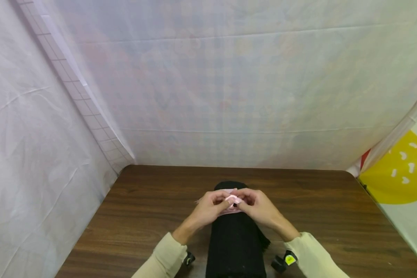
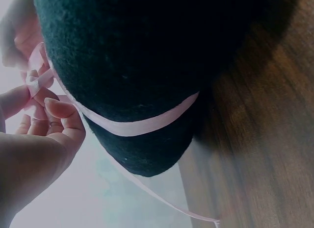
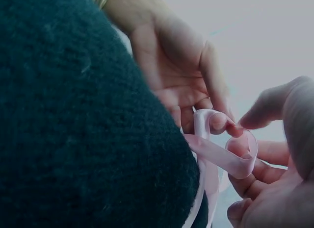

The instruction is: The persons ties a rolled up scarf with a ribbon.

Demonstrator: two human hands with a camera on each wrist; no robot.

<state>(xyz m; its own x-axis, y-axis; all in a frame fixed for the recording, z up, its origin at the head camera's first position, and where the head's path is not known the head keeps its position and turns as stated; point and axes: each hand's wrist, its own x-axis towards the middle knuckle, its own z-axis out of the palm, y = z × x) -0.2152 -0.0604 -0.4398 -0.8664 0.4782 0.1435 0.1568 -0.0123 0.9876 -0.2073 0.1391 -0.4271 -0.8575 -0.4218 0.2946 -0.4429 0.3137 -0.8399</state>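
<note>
A rolled black knitted cloth, likely a scarf with a fringed edge at its right, lies lengthwise on the table. Around its far part runs a pink satin ribbon. My left hand pinches the ribbon between thumb and fingers on top of the roll. Opposite it, my right hand also pinches the ribbon, its thumb and fingers around a loop. Both hands' fingertips meet over the crossing of the ribbon. One loose ribbon tail trails down past the roll's end.
The brown wooden table spreads out on both sides of the roll. White sheeting hangs behind it and at the left. Black devices sit by both wrists, the right one bearing a yellow label. A yellow patterned panel is at right.
</note>
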